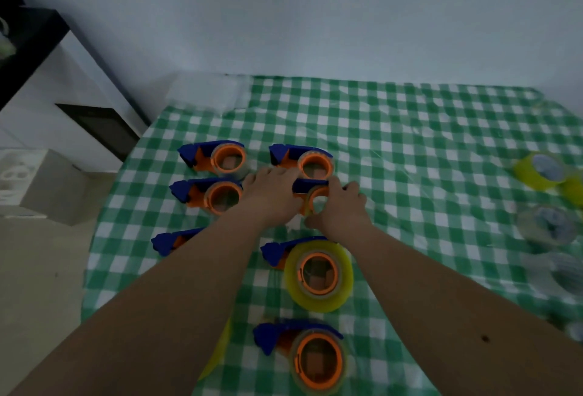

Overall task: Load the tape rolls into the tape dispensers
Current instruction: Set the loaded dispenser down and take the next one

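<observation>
Several blue-and-orange tape dispensers lie in two columns on the green checked tablecloth point(410, 149). My left hand point(271, 194) and my right hand point(342, 208) both hold the middle dispenser point(310, 192) of the right column, with fingers curled around its blue top and orange hub. A clear roll seems to sit on that hub, mostly hidden by my fingers. Just below it, a dispenser carries a thick yellow tape roll point(318, 274). The nearest dispenser point(312, 357) holds a clear roll. Loose rolls wait at the right: a yellow one point(541, 170) and a clear one point(547, 225).
Dispensers with clear rolls lie at the far left point(217, 157), point(211, 195) and far middle point(304, 160). Another dispenser point(173, 241) is partly under my left forearm. The table edge curves down the left side, with a grey box point(41, 184) on the floor beyond it.
</observation>
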